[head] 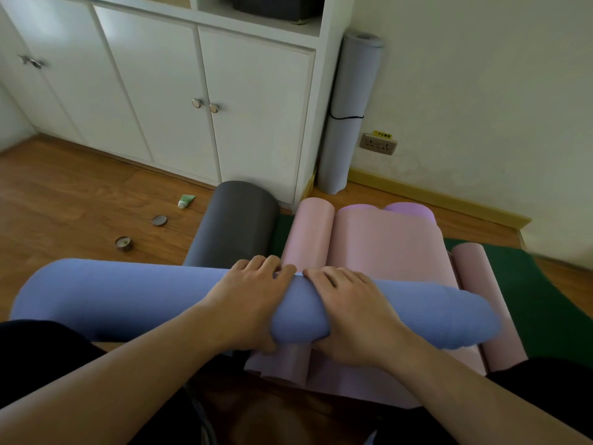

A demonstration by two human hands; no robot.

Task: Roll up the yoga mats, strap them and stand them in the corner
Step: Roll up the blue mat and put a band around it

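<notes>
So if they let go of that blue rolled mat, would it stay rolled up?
Probably not: the blue mat shows no strap, and both hands, left and right, grip it. It looks soft and light, and, being round, may roll.

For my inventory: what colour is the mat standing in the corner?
Pale grey mat, with a black strap; head view.

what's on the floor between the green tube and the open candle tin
In the head view, a small round metal lid lies on the wooden floor between them.
</notes>
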